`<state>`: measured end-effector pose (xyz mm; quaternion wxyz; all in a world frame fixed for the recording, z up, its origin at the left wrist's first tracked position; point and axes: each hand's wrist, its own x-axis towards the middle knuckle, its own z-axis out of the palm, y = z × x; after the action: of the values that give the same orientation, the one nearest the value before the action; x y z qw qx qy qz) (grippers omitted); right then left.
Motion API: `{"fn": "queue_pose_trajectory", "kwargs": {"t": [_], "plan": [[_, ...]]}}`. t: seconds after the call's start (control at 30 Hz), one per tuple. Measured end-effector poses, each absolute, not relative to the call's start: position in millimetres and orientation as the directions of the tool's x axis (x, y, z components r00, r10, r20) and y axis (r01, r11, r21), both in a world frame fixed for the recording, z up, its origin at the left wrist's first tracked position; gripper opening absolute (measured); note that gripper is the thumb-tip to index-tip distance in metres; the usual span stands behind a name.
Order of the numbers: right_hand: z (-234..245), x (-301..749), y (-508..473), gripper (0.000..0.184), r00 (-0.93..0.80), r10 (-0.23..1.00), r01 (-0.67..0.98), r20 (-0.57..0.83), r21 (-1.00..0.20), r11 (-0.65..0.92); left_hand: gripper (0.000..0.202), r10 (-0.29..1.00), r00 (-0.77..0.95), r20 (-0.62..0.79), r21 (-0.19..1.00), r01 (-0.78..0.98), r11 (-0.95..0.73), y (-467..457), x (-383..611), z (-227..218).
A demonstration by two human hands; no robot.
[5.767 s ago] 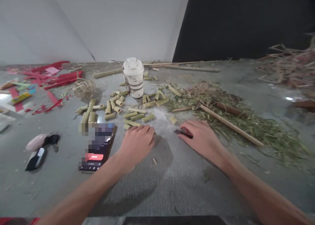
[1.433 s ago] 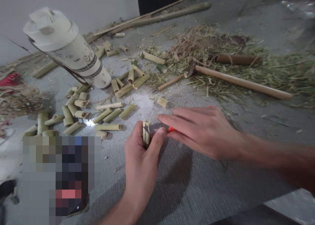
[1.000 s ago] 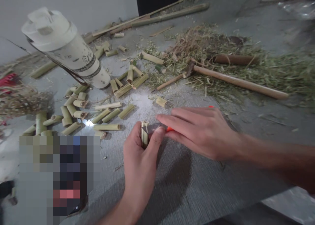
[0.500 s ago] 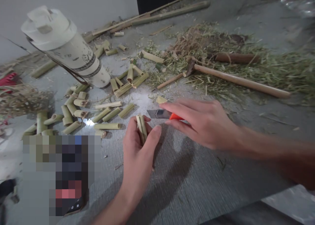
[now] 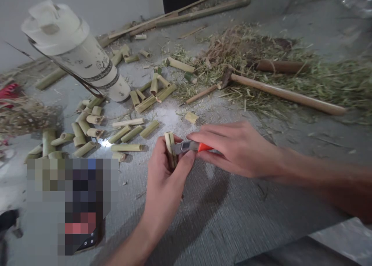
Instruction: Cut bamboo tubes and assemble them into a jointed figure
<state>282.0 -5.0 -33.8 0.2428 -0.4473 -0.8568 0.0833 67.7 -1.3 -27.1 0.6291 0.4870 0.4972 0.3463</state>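
My left hand (image 5: 167, 177) is closed around a short piece of bamboo (image 5: 169, 144) that stands roughly upright, with a dark lengthwise groove showing on it. My right hand (image 5: 235, 147) grips a utility knife (image 5: 203, 146) with an orange handle, its blade pointing left. The blade's tip meets the side of the bamboo piece, close to my left thumb. Just beyond the knife, a small loose bamboo piece (image 5: 191, 117) lies on the grey table (image 5: 215, 211). Part of the knife handle is hidden in my right hand.
Several cut bamboo pieces (image 5: 127, 148) lie to the left. A white bottle (image 5: 87, 56) stands behind them. A hammer (image 5: 285, 92) rests on plant shavings (image 5: 331, 78) at the right. A phone (image 5: 90, 240), partly blurred out, lies at the lower left.
The knife has moved down and slightly left, so its blade now touches the bamboo piece. My left hand has shifted slightly right, still holding the bamboo.
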Motion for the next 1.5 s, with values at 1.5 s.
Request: {"fn": "queue_pose_trajectory", "kwargs": {"t": [1.5], "plan": [[-27.1,281.7,-4.9,0.034,-0.485,0.827,0.748,0.284,-0.355,0.561,0.015,0.945,0.219,-0.242,0.963,0.177,0.205,-0.4,70.7,-22.3]]}}
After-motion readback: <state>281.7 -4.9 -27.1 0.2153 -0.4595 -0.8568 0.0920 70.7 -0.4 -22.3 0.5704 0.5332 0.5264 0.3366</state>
